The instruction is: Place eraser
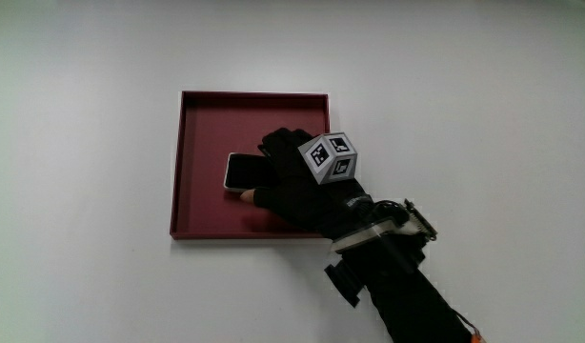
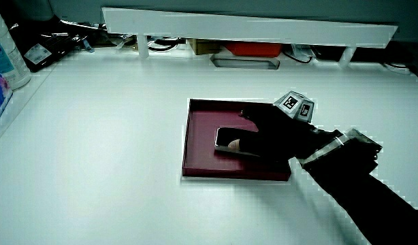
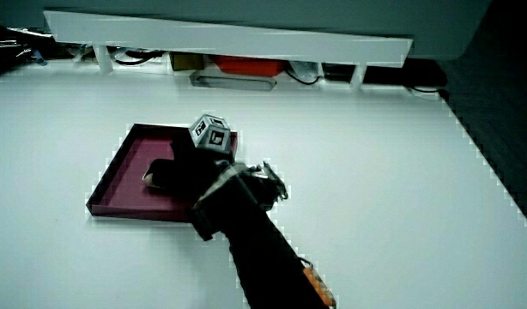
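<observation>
Hands (image 1: 291, 181) grip flat white eraser (image 1: 243, 172) inside square maroon tray (image 1: 192, 143).

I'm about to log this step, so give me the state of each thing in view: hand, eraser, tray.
Hand: over the tray, fingers closed around the eraser, forearm reaching in from the person's side.
Eraser: inside the tray, lying flat at or just above its floor, in the hand's grasp, not released.
Tray: flat on the table, upright, holding nothing but the eraser.
Table: white, bearing the tray.
</observation>
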Action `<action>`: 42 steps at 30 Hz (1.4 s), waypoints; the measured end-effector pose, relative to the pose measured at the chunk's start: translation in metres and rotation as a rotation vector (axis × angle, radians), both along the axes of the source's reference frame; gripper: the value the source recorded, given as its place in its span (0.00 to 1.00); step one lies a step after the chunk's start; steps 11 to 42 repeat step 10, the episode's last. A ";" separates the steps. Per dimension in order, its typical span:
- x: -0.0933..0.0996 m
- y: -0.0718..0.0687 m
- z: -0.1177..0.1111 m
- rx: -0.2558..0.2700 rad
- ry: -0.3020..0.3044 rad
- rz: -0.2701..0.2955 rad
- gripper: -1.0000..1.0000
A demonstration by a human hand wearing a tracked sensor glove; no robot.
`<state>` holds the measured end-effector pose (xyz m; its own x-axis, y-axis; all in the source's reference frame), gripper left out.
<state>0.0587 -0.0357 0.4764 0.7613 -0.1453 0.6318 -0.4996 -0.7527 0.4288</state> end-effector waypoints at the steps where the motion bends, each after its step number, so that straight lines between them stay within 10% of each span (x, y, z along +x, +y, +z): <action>1: 0.003 0.000 -0.006 -0.002 0.003 -0.010 0.06; 3: 0.010 0.000 -0.009 -0.041 -0.084 -0.062 0.02; 10: 0.035 0.007 -0.053 -0.107 -0.090 -0.103 0.00; 42: 0.035 0.007 -0.053 -0.107 -0.090 -0.103 0.00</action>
